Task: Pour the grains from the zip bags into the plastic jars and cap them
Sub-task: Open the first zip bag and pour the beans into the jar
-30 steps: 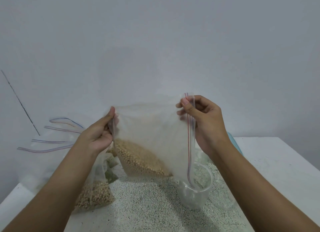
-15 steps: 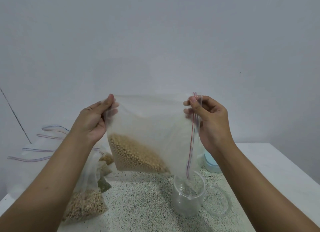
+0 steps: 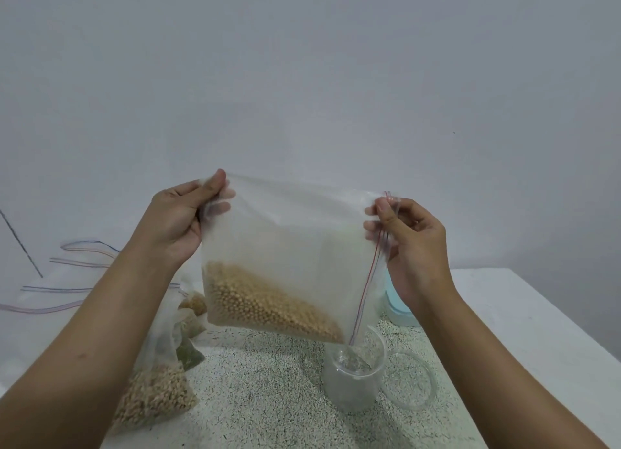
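I hold a clear zip bag [image 3: 295,247] in the air, turned on its side, with tan round grains [image 3: 268,307] heaped in its lower left corner. My left hand [image 3: 178,220] pinches the bag's upper left corner. My right hand [image 3: 410,243] pinches the zip edge with its red and blue stripe, which hangs down on the right. The bag's lowest corner points into the mouth of a clear plastic jar [image 3: 353,378] standing on the table. No grains show in the jar.
A clear round lid [image 3: 411,381] lies right of the jar. A pale blue object [image 3: 396,307] sits behind my right wrist. Several more zip bags with grains [image 3: 158,391] stand at the left, partly behind my left arm. The white table [image 3: 521,331] extends right.
Both hands have lifted the bag higher and spread apart, stretching it wider. The grains have slid toward the lower corner over the jar.
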